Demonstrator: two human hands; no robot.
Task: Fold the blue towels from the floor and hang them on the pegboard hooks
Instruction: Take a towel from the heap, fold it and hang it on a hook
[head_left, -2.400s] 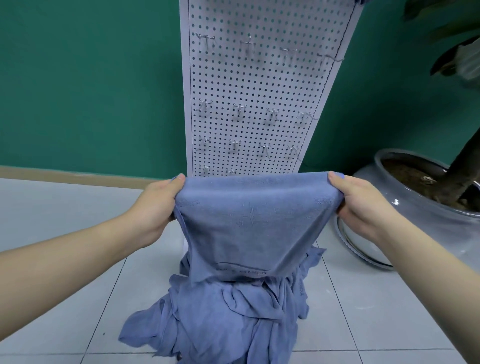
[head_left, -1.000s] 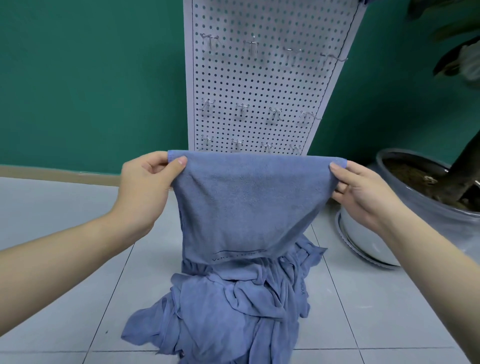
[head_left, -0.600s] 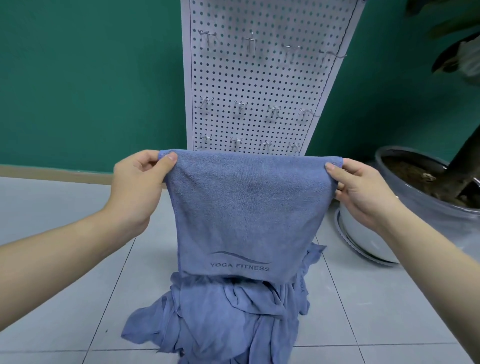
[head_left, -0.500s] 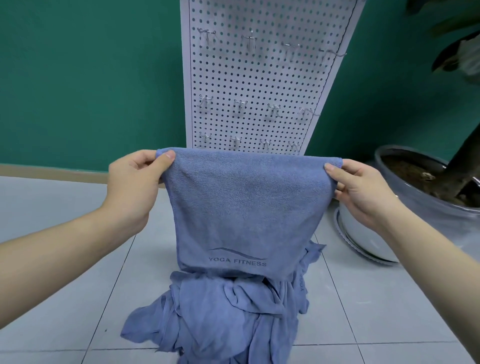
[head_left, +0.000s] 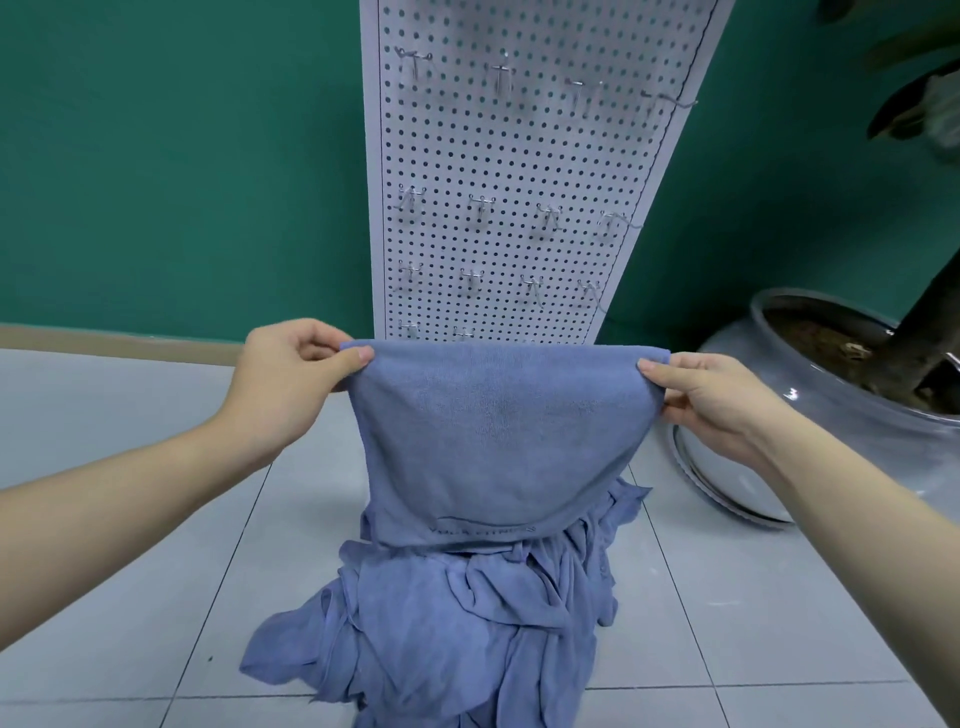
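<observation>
Left hand (head_left: 283, 387): forearm enters from lower left and reaches forward; thumb and curled fingers (head_left: 311, 332) pinch the towel's upper left corner.
Held towel (head_left: 498, 441): blue, stretched between both hands at its top edge, in front of the pegboard's foot; it hangs down doubled, and its lower edge meets the pile below.
Writing: a curved line and a row of small letters run along the held towel's lower edge; too blurred to read.
Towel pile (head_left: 457, 634): crumpled blue towels on the floor (head_left: 130, 571), right under the held one, between the two forearms.
Pegboard (head_left: 519, 156): white, perforated, upright against the green wall (head_left: 182, 156), behind the held towel, whose top edge hides its lowest part.
Hooks (head_left: 501, 78): small metal hooks in rows across the board, all bare.
Right hand (head_left: 711, 400): forearm enters from lower right; thumb on top and fingers (head_left: 685, 413) curled beneath clamp the towel's upper right corner.
Plant pot (head_left: 810, 415): large glossy grey pot on a saucer, on the floor just right of the right hand; holds soil and a dark trunk (head_left: 930, 317).
</observation>
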